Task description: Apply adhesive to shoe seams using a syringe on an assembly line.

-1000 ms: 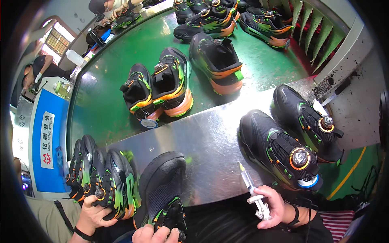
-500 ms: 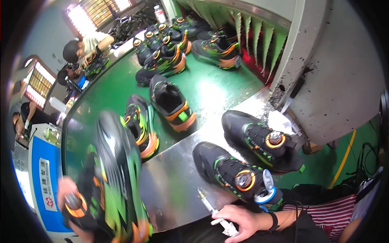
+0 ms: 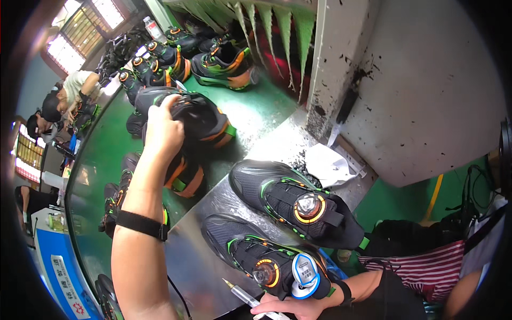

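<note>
My left hand (image 3: 166,128) reaches out over the green table and is closed on a black sneaker (image 3: 205,118) with green and orange trim. Its fingers wrap the shoe's upper near the opening. Low in the picture, my right hand (image 3: 290,306) grips a syringe (image 3: 241,293), its thin tip pointing up and left. Two similar sneakers stand on the metal plate beside that hand: a farther one (image 3: 266,186) and a nearer one (image 3: 226,240), each with a round dial on its tongue. A blue-and-white round-ended object (image 3: 305,273) sits at the nearer shoe's heel.
More sneakers (image 3: 154,69) cluster at the table's far end, beside a hanging strip curtain (image 3: 274,40). White crumpled paper (image 3: 326,164) and a dark-handled tool (image 3: 346,109) lie near the machine's grey panel (image 3: 416,90). Another person (image 3: 66,98) works at the far left.
My left hand has swung from the lower left out to the far part of the table with a sneaker. The view has turned right. My right hand still holds the syringe.
</note>
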{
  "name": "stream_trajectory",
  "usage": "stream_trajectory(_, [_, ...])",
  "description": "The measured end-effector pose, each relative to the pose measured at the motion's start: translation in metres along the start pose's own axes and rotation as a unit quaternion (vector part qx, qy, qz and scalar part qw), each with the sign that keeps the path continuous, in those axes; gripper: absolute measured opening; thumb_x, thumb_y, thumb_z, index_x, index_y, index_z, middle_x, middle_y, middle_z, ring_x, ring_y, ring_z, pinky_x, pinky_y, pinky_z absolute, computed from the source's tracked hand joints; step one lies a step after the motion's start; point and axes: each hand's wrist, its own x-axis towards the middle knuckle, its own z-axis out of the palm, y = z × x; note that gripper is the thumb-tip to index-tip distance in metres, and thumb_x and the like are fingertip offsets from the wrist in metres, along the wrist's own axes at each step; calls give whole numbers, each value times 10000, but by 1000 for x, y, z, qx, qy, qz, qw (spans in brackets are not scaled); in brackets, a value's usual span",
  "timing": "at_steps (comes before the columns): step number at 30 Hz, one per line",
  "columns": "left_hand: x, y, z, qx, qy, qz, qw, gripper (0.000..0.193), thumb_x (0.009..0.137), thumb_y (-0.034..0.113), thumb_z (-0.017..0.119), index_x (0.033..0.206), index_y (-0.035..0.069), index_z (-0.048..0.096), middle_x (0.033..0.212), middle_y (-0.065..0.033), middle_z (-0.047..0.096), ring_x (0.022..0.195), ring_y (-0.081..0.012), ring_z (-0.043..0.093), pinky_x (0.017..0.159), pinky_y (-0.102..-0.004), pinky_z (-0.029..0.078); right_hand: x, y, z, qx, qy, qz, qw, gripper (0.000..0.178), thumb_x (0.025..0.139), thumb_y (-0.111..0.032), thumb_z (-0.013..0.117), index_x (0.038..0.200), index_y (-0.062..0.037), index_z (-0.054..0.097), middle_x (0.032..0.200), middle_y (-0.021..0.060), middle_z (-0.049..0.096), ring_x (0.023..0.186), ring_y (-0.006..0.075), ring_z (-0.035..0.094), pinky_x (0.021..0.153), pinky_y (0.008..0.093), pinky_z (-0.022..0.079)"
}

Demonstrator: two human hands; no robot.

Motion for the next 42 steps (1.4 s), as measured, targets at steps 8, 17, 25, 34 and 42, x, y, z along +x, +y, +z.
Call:
stream_trajectory(8, [-4, 13, -42, -128, -102, -41, 986, 497, 796, 88, 612, 1277, 29, 502, 1098, -202, 536, 912, -271, 638, 803, -371, 524, -2, 0, -2, 8, -26, 23, 999, 806, 712, -277, 794, 1360, -8, 397, 1245, 133, 540, 1083, 313, 481, 940, 440, 364])
stream_trajectory(17, [-97, 52, -130, -398, -84, 13, 913, 137, 791, 31, 602, 918, -10, 573, 881, -56, 536, 809, -106, 531, 722, -256, 448, -2, -14, -12, -101, -15, -5, 995, 759, 710, -367, 788, 1291, -3, 461, 1117, 114, 607, 984, 307, 549, 875, 436, 405])
stream_trajectory(25, [-170, 44, -61, -456, -268, -207, 823, 410, 896, 212, 622, 1213, -39, 551, 1097, -94, 591, 1004, -133, 563, 884, -273, 448, 9, -9, -8, -123, -72, 1, 990, 730, 754, -397, 760, 1283, 11, 465, 1096, 128, 615, 980, 314, 568, 845, 435, 433])
stream_trajectory(34, [-98, 81, -27, -464, -375, -156, 788, 690, 815, 537, 656, 1131, -74, 616, 1043, -201, 672, 990, -246, 644, 874, -340, 478, 17, 3, 2, -142, -46, 11, 989, 606, 750, -469, 739, 1140, -36, 571, 1050, 125, 596, 952, 315, 559, 836, 423, 432])
stream_trajectory(42, [-91, 100, -82, -653, -244, -169, 697, 280, 879, 179, 677, 1044, 26, 511, 956, -45, 604, 883, -102, 571, 810, -269, 471, 24, -4, 3, -161, -64, -19, 985, 628, 734, -441, 758, 1156, -21, 557, 995, 129, 610, 886, 331, 579, 785, 428, 456])
